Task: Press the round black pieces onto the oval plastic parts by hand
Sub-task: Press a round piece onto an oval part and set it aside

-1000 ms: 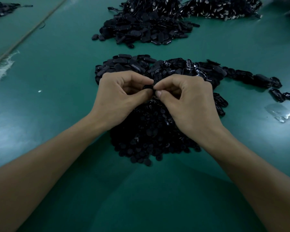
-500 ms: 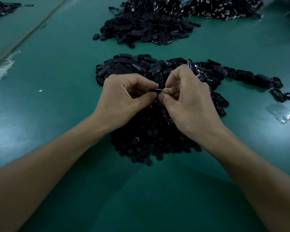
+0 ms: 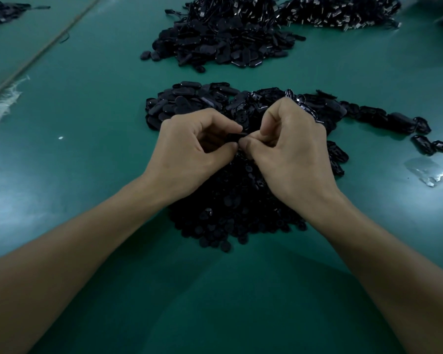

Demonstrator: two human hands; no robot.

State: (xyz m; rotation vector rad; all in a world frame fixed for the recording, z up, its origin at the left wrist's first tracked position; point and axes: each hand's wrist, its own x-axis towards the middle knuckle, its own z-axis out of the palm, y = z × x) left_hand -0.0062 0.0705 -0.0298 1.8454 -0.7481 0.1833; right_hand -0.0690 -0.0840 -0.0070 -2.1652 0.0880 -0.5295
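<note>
Centre of frame, both forearms come in from the lower corners and meet over the green bench (image 3: 87,80).

Left hand (image 3: 189,152): fingers curled, thumb and forefinger closed on a small black part (image 3: 237,135). Right hand (image 3: 292,154): fingers also curled, thumb tip and forefinger pinching the same part from the other side. The two thumbs nearly touch. The part is seen edge-on and mostly covered by fingertips; cannot tell whether a round piece is already seated on it.

The held part sits at mid-frame, raised above the near heaps.

Below the hands, lower centre: heap of round black pieces (image 3: 230,221), loose and partly hidden by the wrists. Just above the hands: heap of oval plastic parts (image 3: 187,103), flat and matte on its left side, glossier on its right. From it a trail of glossy parts (image 3: 397,121) runs to the right edge.

Upper centre: a larger pile of dark ovals (image 3: 223,47). Upper right: another pile with metallic glints (image 3: 338,14). Upper left corner: a small dark pile (image 3: 3,12).

Right edge, mid-height: scrap of clear film (image 3: 427,172) lying flat on the bench. Left of the hands: one white speck (image 3: 60,137).
</note>
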